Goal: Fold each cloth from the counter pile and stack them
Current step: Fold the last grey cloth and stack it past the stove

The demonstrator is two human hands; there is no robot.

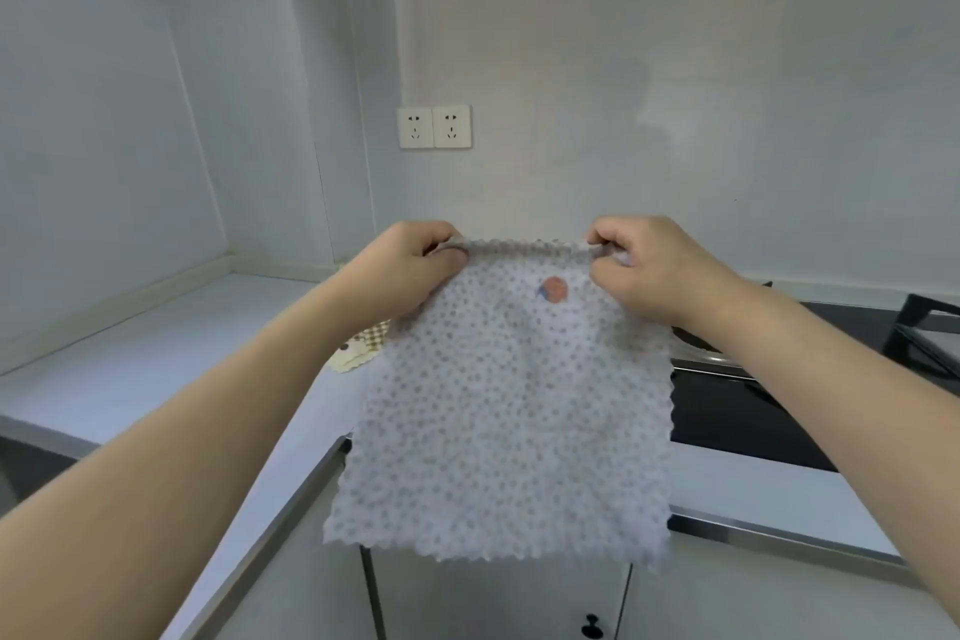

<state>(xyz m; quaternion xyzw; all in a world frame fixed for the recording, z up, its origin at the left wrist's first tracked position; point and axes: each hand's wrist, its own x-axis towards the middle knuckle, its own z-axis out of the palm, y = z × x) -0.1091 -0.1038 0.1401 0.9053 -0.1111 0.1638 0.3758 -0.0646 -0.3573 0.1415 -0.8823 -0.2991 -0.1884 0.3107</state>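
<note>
A pale grey cloth (498,411) with small dots and a red-and-blue round patch hangs in the air in front of me, spread flat with its zigzag lower edge free. My left hand (410,265) pinches its top left corner. My right hand (639,265) pinches its top right corner. Behind the cloth, part of a yellow checked cloth (358,346) lies on the counter (182,343), mostly hidden by my left forearm and the hanging cloth.
The counter runs into a corner at the left. A black hob (737,411) with a metal burner sits at the right, and a dark object (924,327) at the far right edge. Two wall sockets (434,126) are above. Cabinet doors (519,598) with a knob lie below.
</note>
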